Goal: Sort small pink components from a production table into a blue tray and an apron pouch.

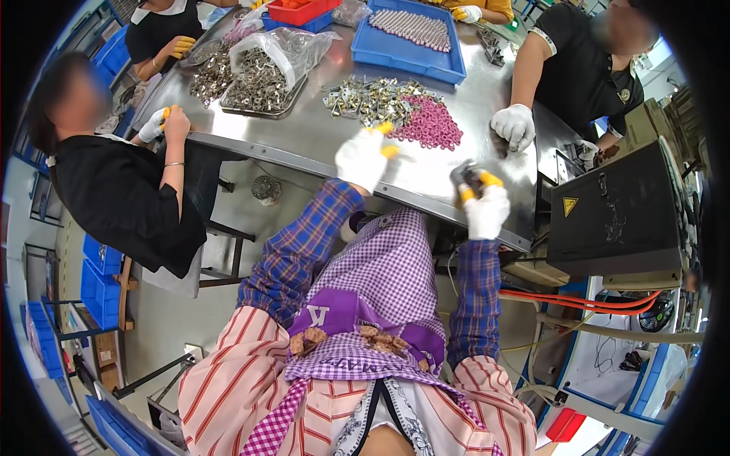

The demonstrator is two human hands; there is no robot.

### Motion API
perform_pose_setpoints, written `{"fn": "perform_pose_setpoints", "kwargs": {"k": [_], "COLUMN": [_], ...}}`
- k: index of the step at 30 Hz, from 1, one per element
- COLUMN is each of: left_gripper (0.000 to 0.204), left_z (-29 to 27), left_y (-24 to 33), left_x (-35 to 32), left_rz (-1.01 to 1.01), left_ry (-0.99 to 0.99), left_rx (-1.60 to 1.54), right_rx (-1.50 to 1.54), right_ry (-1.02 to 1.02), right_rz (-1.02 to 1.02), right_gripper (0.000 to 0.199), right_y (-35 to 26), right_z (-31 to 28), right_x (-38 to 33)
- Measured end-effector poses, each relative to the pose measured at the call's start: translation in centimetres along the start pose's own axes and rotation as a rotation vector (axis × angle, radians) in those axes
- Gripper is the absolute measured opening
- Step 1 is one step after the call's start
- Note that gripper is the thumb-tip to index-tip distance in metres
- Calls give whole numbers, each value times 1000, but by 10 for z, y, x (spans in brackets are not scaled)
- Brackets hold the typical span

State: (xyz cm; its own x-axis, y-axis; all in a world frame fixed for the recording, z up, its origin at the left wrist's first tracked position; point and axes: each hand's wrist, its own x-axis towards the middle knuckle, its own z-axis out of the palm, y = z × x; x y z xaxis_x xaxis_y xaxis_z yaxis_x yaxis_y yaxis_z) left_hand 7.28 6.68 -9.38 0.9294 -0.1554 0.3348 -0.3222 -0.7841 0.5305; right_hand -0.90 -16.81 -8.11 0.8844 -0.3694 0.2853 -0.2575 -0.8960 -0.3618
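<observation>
My left hand, in a white glove with yellow fingertips, hovers at the near edge of a pile of small pink rings. Its thumb and forefinger stand apart, and I see nothing between them. Shiny metal brackets are heaped against the rings on the left. On the right, my right hand, gloved alike, grips a dark metal part over the table's near edge. Motion blurs this part, so its exact kind is unclear.
The steel table carries a metal tray of small fittings and a blue tray with rows of pink-ended pieces. A co-worker's gloved hand rests at the right. A dark cabinet stands beyond the table's right edge; another person sits left.
</observation>
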Motion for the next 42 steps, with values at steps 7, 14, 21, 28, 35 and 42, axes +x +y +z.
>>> {"fn": "perform_pose_setpoints", "kwargs": {"k": [7, 14, 21, 28, 35, 42], "left_gripper": [34, 28, 23, 21, 22, 19], "left_z": [18, 11, 12, 13, 17, 49], "left_y": [-60, -55, -53, -42, 7, 24], "left_x": [28, 29, 20, 10, -26, -31], "left_rz": [-48, -115, -12, 162, 153, 144], "left_ry": [177, 104, 90, 167, 26, 113], "left_rx": [253, 98, -69, 350, 292, 126], "right_rx": [-237, -173, -87, -15, 260, 351], "right_ry": [133, 127, 202, 274, 116, 65], "right_rz": [258, 302, 365, 397, 146, -182], "right_gripper": [42, 44, 49, 53, 41, 26], "right_y": [72, 91, 104, 104, 18, -40], "right_z": [17, 37, 43, 41, 47, 50], "right_x": [84, 99, 98, 105, 18, -14]}}
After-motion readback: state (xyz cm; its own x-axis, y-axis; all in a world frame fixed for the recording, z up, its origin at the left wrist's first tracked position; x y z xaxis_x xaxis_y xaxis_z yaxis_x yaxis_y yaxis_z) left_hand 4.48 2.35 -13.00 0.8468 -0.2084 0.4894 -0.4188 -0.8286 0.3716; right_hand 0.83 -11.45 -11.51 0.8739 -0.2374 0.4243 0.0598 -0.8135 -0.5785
